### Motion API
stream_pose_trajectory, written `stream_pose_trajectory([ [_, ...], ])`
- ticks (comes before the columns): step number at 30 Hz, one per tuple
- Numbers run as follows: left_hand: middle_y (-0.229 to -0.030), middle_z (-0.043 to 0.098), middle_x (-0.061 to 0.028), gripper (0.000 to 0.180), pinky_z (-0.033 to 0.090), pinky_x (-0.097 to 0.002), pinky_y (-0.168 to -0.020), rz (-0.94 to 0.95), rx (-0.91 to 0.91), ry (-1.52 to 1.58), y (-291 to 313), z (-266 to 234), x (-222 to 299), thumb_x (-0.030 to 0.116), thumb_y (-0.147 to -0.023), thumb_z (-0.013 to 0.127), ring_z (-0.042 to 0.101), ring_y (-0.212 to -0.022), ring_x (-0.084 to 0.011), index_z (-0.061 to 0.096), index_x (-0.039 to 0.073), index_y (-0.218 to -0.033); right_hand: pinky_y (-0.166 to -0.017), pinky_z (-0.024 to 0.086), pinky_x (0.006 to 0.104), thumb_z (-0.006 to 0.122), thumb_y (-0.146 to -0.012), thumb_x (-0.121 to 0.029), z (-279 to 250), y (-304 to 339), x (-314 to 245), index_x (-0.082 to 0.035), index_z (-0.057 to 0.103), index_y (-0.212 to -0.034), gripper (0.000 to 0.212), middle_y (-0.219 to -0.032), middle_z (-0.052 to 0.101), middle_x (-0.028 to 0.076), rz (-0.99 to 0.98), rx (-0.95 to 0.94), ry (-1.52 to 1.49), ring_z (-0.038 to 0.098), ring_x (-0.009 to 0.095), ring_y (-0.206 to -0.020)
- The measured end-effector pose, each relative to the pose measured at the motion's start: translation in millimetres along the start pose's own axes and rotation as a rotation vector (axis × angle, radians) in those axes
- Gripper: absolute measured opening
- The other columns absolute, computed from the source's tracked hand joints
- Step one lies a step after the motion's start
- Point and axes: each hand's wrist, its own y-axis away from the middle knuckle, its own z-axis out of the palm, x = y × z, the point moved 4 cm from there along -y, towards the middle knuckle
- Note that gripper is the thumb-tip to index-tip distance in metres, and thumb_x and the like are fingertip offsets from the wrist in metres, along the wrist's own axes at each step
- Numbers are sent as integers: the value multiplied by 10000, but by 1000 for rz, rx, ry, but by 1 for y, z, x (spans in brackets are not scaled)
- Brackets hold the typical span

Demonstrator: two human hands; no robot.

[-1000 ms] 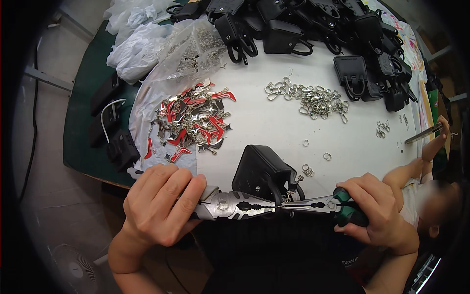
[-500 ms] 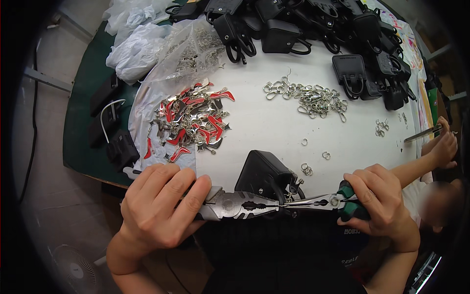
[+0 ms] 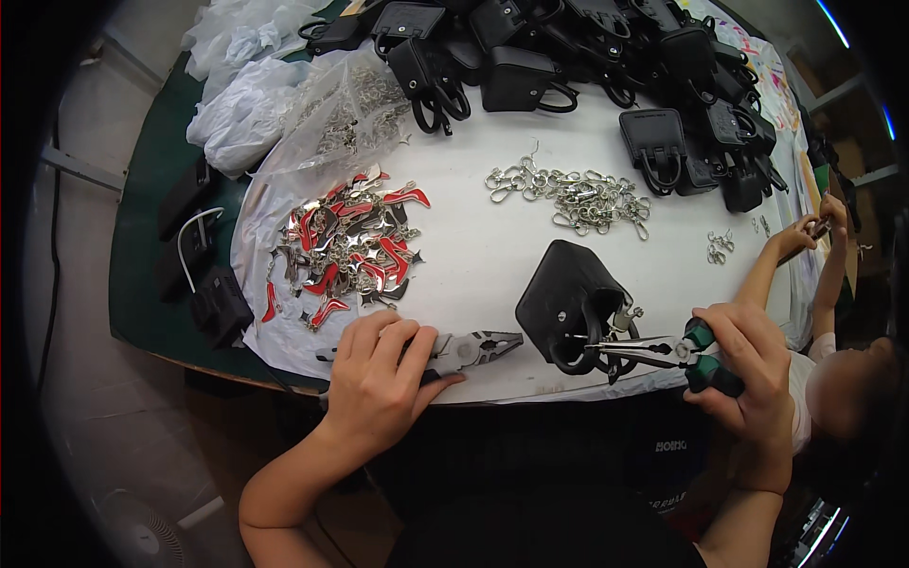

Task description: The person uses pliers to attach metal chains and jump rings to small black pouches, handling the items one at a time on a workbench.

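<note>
A: Hand status?
B: Left hand point(image 3: 381, 379) grips grey pliers point(image 3: 466, 351), just beside the black bag point(image 3: 559, 284). Right hand point(image 3: 756, 358) grips green-handled pliers point(image 3: 684, 351), tips over the bag's handle point(image 3: 571, 369). The bag sits between them, near the white tabletop's point(image 3: 464, 284) edge.
A: Step?
B: Apparently working the metal fitting point(image 3: 623, 318); next move calls for steady, aligned tips.

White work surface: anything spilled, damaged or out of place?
A few small metal pieces lie right of the main clasp pile, so they look strayed, though perhaps set aside. No damage stands out on the nearest black bag.
</note>
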Motion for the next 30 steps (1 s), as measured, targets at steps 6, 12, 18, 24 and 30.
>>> stream_pose_trajectory([
  [6, -1368, 497, -187, 901, 458, -458, -1013, 78, 46, 644, -37, -25, 29, 325, -627, 938, 534, -1218, -389, 499, 47, -1363, -689, 497, 389, 819, -720, -391, 7, -16, -17, 35, 654, -1159, 633, -960, 647, 143, -87, -34, -121, 620, 303, -770],
  [12, -1264, 631, -168, 754, 465, -379, -1026, -185, -237, 1107, -22, -35, 13, 115, -591, 950, 604, -1188, -270, 603, 9, -1252, -821, 506, 390, 855, -687, -245, 16, -21, -15, 42, 635, -1211, 636, -1049, 639, 175, 100, -33, -220, 628, 331, -913],
  [18, -1219, 655, -214, 786, 462, -455, -1015, -27, -412, 1147, 69, -88, -64, 230, -561, 977, 628, -1163, -352, 633, -21, -1222, -884, 500, 362, 799, -726, -138, 29, 10, 27, 54, 626, -1228, 565, -1087, 652, 177, 313, 47, -248, 644, 291, -974],
  [24, -1181, 681, -184, 780, 464, -471, -1005, -368, -471, 414, 110, -156, -66, 339, -559, 961, 637, -1150, -357, 659, -16, -1184, -866, 498, 367, 762, -785, -137, 46, 15, 49, 48, 614, -1228, 503, -1085, 654, 160, 454, 51, -315, 647, 286, -962],
  [30, -1105, 677, -132, 382, 504, -380, -876, -70, -153, 638, -36, -41, -1, 144, -760, 827, 645, -1015, -293, 674, 23, -1089, -992, 415, 426, 773, -791, -191, 80, 25, 80, 18, 595, -1274, 555, -1190, 605, 151, 321, 122, 8, 551, 327, -1125],
])
